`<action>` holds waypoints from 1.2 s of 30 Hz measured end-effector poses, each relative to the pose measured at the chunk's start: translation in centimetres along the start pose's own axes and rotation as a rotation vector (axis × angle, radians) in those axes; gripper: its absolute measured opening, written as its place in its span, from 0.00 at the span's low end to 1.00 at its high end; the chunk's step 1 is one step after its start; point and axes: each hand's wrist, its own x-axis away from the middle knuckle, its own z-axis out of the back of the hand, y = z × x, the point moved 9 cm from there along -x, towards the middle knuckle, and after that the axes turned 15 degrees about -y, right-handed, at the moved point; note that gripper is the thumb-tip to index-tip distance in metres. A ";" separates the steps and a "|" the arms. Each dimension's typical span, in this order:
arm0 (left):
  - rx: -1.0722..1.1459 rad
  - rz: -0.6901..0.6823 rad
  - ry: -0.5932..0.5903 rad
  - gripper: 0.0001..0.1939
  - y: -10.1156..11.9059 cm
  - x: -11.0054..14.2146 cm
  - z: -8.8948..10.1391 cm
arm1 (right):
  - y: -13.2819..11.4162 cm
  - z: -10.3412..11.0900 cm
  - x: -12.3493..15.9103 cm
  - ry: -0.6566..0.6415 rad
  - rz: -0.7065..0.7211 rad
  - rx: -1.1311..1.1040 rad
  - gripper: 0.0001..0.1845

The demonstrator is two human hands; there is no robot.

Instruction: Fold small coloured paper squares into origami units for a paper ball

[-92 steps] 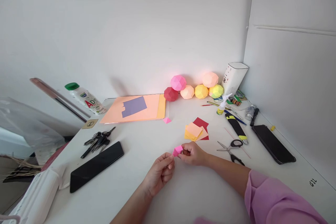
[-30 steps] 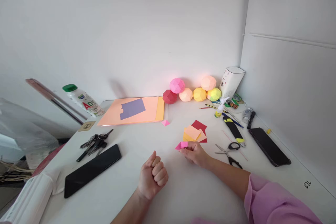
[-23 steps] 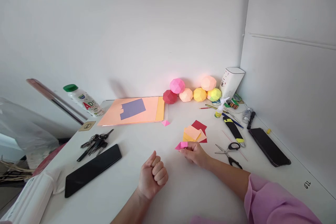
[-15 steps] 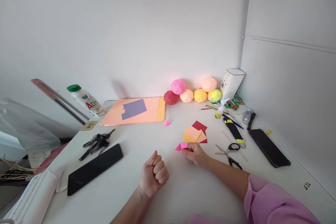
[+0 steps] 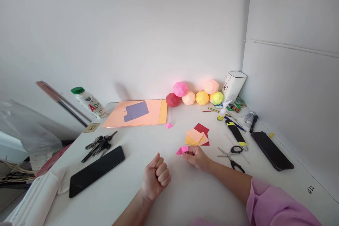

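Observation:
My right hand (image 5: 198, 159) is closed in a pinch on a small folded piece of bright pink paper (image 5: 182, 150), held above the white table. One end of the piece comes to a point, aimed left. My left hand (image 5: 156, 176) makes a fist to the left of it, palm side up, with nothing showing between the fingers. Just beyond the right hand lie small paper squares (image 5: 195, 136) in peach, orange-yellow and dark red, overlapping. Farther back, by the peach sheets, rests another small folded pink paper piece (image 5: 168, 125).
Scissors (image 5: 231, 155) lie open right of the right hand, near a utility knife (image 5: 236, 134) and a glue bottle (image 5: 221, 113). Several faceted paper balls (image 5: 180, 89) stand against the wall. Peach sheets (image 5: 113, 117), keys (image 5: 99, 146), a black slab (image 5: 96, 172) and a phone (image 5: 272, 150) flank them.
The view has shifted slightly, so the whole scene sits a little lower. Both hands keep nearly the same pose; the pink piece in my right hand is turned slightly.

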 end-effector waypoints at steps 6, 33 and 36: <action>-0.006 0.006 0.005 0.28 0.0 -0.1 -0.2 | 0.1 0.0 0.0 0.003 -0.009 0.014 0.19; -1.242 0.019 0.408 0.17 1.4 0.5 -1.1 | 0.1 -1.6 0.0 -0.079 -0.004 0.306 0.18; -1.222 0.040 0.426 0.18 1.4 0.8 -0.9 | -0.5 -2.1 0.0 -0.132 0.018 0.311 0.13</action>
